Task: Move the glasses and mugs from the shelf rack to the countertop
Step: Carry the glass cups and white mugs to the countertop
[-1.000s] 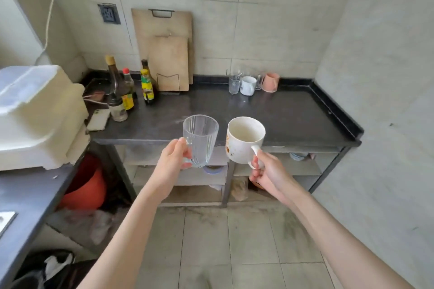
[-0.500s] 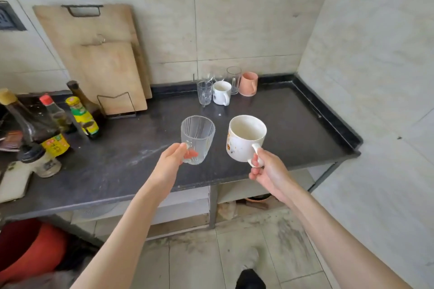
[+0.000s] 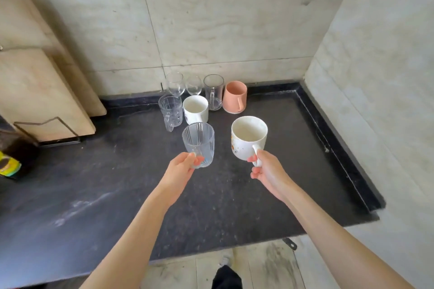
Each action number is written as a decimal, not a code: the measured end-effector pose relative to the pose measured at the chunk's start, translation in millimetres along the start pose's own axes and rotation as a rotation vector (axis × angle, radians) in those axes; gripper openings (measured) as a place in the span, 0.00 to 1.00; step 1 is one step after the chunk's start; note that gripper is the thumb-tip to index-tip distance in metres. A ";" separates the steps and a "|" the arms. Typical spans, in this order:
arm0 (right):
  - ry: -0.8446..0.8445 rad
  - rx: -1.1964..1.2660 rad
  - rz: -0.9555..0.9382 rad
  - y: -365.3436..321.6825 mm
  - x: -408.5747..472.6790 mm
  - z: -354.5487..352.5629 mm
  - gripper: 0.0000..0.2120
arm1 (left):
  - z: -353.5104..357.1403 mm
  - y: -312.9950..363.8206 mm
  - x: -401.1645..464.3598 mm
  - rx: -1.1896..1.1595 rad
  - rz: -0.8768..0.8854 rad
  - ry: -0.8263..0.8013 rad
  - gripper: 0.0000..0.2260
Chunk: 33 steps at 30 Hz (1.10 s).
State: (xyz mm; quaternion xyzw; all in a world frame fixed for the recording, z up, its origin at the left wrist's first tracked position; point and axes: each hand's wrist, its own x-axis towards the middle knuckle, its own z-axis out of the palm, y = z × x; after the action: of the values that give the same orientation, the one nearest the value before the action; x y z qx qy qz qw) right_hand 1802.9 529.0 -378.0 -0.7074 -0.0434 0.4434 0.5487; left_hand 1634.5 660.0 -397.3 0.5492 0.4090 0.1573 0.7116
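My left hand grips a clear ribbed glass by its lower part, held above the dark countertop. By its handle, my right hand holds a white mug with small printed marks, also in the air over the counter. Against the back wall stands a cluster: a clear glass mug, a white mug, two wine glasses, a tall clear mug and an upside-down pink mug. The shelf rack is out of view.
Wooden cutting boards lean on the wall at left in a wire stand. A bottle with a yellow label sits at the far left edge. The counter has a raised black rim at right, beside the tiled side wall.
I have stepped closer to the counter, and both hands have carried the glass and the white mug forward over it, toward the cluster at the back wall.
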 end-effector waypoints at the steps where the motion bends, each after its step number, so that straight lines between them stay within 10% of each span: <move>1: -0.003 -0.009 0.015 -3.8 13.9 -5.6 0.10 | 6.9 1.1 14.4 0.003 -0.017 -0.003 0.11; 33: -0.151 -0.188 0.104 -1.4 197.5 -26.9 0.11 | 63.5 -14.8 198.5 0.097 -0.133 0.041 0.09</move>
State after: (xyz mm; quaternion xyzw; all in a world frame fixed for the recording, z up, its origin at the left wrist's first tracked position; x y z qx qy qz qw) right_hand 1940.8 617.9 -491.2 -0.7216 -0.0894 0.5171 0.4516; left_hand 1801.4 747.0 -488.1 0.5513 0.4662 0.1008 0.6845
